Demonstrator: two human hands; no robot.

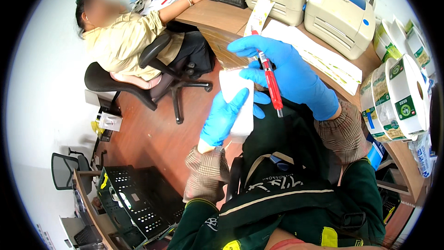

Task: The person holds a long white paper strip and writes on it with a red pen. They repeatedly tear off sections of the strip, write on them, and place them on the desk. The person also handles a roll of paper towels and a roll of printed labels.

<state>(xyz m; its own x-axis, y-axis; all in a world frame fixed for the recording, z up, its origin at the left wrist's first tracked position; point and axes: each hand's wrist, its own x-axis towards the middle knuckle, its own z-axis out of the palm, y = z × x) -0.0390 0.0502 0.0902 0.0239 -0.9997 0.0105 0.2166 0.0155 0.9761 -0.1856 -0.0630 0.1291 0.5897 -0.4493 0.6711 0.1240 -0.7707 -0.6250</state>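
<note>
Both my hands wear blue gloves. My left hand (225,116) holds a white slip of paper (239,93) upright in front of me, fingers wrapped over its left edge. My right hand (286,71) grips a red pen (271,83), its tip pointing down, and its fingers also touch the paper's top right edge. Both hands hover above my lap, just off the corner of a wooden desk (217,15).
Two beige label printers (340,15) and large rolls of green-and-white labels (400,97) stand on the desk to the right. A seated person (125,37) on a black office chair (159,71) works at the far left. Black perforated crates (134,203) stand lower left.
</note>
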